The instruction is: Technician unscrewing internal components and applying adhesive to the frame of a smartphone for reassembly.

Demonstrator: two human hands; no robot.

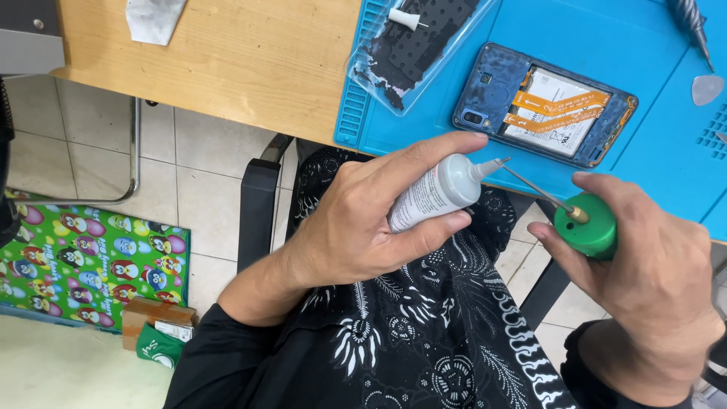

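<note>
The left hand (356,227) is closed around a small white glue tube (435,193), with the thumb on top and the fingers below, and the thin nozzle of the tube points to the right. The right hand (651,265) grasps a round green cap (585,225) between the thumb and the fingers. A thin metal pin (534,185) stands out from the middle of this cap, and its tip meets the nozzle of the tube. Both hands are in front of the edge of the surface, above the person's lap, which is covered with black cloth with a white pattern.

On the wooden surface (227,60) lies a blue work mat (606,23). On the mat, just behind the hands, lies an opened phone (545,104) without its back cover, so the battery and orange flat cables are visible. To the left of the phone there is a clear plastic cover (413,53) with a black part inside and a small white piece on it. A grey triangular pick (707,89) lies near the right edge of the mat. On the tiled floor at the left there is a colourful mat (91,257) and a small cardboard box (155,322).
</note>
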